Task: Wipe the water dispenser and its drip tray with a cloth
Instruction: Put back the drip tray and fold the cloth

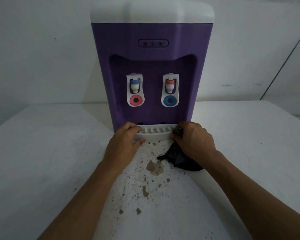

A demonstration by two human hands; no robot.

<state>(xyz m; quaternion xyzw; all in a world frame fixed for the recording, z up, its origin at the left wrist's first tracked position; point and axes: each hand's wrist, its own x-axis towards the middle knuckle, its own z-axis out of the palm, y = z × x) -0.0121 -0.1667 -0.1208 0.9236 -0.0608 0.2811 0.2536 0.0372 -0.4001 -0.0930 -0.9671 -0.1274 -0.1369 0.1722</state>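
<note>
**Both hands on the drip tray; wiping progress hard to judge**

The white table (241, 153) is showing chipped, speckled patches in front of the water dispenser (149, 70), which is standing upright at the back against the wall. Its purple front and white top are looking free of obvious streaks, though the dim light is making it impossible to say whether they have been wiped. The white slotted drip tray (154, 133) is sitting at the dispenser's base, either seated or partly drawn out; I cannot tell which. The left hand (126, 137) is curling its fingers over the tray's left end, thumb at the front edge. The right hand (192, 139) is gripping the right end while pinching the dark cloth (180, 158), which is trailing onto the table. Judging from this, the tray stage is underway and unfinished.
</note>
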